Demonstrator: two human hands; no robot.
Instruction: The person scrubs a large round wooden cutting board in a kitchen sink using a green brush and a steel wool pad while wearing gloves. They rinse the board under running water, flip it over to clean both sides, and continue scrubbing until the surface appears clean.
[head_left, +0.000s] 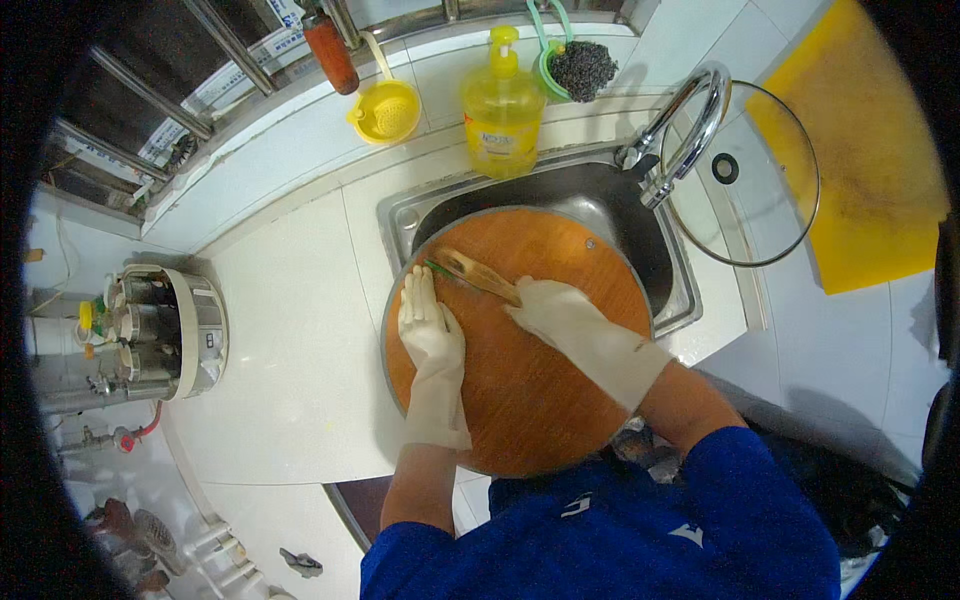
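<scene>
A round wooden board (525, 382) with a grey rim lies across the front of the sink and the counter edge, close to my body. My right hand (555, 307), in a cream rubber glove, grips a wooden-handled brush (480, 274) against the board's upper left part. Green shows along the brush's underside; its bristles are mostly hidden. My left hand (431, 322), gloved alike, rests flat near the board's left edge, just below the brush head. Its fingers are straight and its thumb stands apart, with nothing held.
Behind the board is a steel sink (390, 217) with a chrome faucet (705, 127). A yellow soap pump bottle (502, 112), yellow strainer (388, 111) and scouring pad (583, 70) stand behind. Right are a glass lid (765, 195) and yellow cutting board (870, 165); left, a jar rack (199, 330).
</scene>
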